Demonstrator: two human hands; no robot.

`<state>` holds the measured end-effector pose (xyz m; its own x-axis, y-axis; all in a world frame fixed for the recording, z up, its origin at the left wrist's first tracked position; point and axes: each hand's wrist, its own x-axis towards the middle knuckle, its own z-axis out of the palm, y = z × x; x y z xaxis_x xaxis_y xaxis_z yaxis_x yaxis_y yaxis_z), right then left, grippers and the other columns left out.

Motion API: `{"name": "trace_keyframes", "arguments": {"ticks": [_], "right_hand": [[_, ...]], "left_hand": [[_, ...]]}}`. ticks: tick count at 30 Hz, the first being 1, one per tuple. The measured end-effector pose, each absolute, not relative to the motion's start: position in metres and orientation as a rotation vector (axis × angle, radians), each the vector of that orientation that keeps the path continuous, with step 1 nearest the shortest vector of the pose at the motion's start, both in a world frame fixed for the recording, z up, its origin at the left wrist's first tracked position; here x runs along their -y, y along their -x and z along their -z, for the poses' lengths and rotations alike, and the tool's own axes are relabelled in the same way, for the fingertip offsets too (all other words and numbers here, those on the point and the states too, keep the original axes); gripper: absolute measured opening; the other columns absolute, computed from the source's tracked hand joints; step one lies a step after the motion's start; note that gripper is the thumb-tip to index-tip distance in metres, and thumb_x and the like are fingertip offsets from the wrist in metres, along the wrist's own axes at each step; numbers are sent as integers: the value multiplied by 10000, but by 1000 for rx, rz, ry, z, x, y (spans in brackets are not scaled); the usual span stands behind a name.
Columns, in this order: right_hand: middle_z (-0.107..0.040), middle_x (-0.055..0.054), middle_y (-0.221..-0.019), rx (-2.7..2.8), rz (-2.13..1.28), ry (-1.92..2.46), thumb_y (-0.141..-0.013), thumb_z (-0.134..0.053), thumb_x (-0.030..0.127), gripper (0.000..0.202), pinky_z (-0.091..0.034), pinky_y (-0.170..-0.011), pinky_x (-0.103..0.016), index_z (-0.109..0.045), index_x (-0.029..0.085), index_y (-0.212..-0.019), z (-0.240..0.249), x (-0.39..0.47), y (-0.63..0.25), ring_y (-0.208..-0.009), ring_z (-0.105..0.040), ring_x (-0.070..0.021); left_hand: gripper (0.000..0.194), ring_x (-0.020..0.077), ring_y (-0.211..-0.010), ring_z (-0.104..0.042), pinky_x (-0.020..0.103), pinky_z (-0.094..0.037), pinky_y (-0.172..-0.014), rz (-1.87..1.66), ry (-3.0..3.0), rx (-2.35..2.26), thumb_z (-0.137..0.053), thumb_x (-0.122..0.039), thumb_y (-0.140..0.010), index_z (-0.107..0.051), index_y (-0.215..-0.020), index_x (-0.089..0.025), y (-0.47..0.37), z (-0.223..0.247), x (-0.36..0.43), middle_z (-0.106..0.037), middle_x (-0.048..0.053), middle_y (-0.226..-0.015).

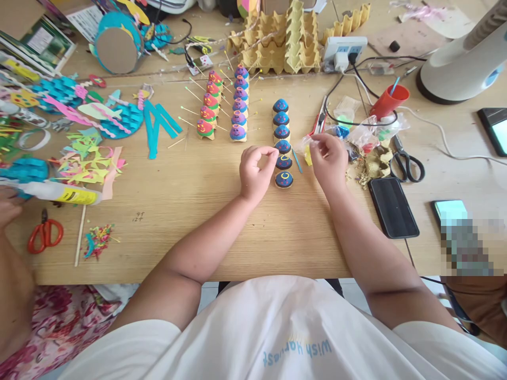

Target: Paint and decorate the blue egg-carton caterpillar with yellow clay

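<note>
A column of dark blue painted egg-carton cups stands on the table in front of me, some with small faces and the nearest with a yellow curve. My left hand is beside the column on its left, thumb and forefinger pinched near the cups; anything between them is too small to make out. On the right, my right hand hovers above a yellow piece in clear plastic, its fingers curled together, contents hidden. A thin blue stick lies between the column and my right hand.
Red-green cups and purple-blue cups stand left of centre. To the right are black scissors, a phone, a red cup and cables. A person's hand is near a glue bottle at far left.
</note>
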<state>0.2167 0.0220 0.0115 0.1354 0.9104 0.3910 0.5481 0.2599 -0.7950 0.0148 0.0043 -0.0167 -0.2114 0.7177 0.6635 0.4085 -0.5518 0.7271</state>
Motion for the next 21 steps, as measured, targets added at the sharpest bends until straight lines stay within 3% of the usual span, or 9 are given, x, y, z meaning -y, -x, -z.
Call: {"name": "trace_keyframes", "arguments": {"ticks": [2, 4, 13, 18, 21], "right_hand": [[-755, -142, -1240, 1690, -237, 1551, -994, -690, 490, 389, -544, -1070, -537, -751, 230, -1278, -4, -25, -222, -1150, -675, -311], [-749, -157, -1358, 1784, -149, 1669, -977, -704, 478, 470, -518, -1110, -607, -687, 257, -1392, 1, -25, -223, -1291, -627, -373], [-756, -176, -1359, 1832, -111, 1812, -982, -647, 365, 505, -512, -1104, -686, -620, 266, -1476, 6, -25, -223, -1344, -601, -435], [-655, -198, -1437, 1815, -225, 1608, -1007, -539, 256, 571, -540, -1159, -614, -556, 206, -1575, 9, -30, -226, -1332, -646, -353], [-652, -163, -1390, 1814, -298, 1379, -1056, -511, 317, 541, -537, -1195, -586, -548, 230, -1589, 11, -31, -223, -1323, -652, -310]], "left_hand": [[390, 196, -939, -755, 381, -566, -948, -1831, -1692, -1361, -674, -621, -1050, -772, -938, -261, -15, 20, -7, -814, 31, -926], [419, 190, -945, -761, 370, -581, -955, -1815, -1632, -1369, -674, -658, -1036, -772, -948, -260, -15, 22, -8, -814, 34, -935], [482, 191, -993, -770, 367, -589, -999, -1771, -1507, -1328, -684, -716, -1003, -789, -1006, -246, -17, 27, -9, -825, 49, -1000], [517, 192, -995, -761, 357, -579, -951, -1747, -1427, -1310, -705, -751, -969, -799, -1004, -244, -18, 29, -11, -822, 49, -991], [531, 180, -954, -748, 333, -562, -872, -1738, -1414, -1306, -713, -766, -954, -807, -993, -245, -18, 28, -10, -822, 45, -981]]}}
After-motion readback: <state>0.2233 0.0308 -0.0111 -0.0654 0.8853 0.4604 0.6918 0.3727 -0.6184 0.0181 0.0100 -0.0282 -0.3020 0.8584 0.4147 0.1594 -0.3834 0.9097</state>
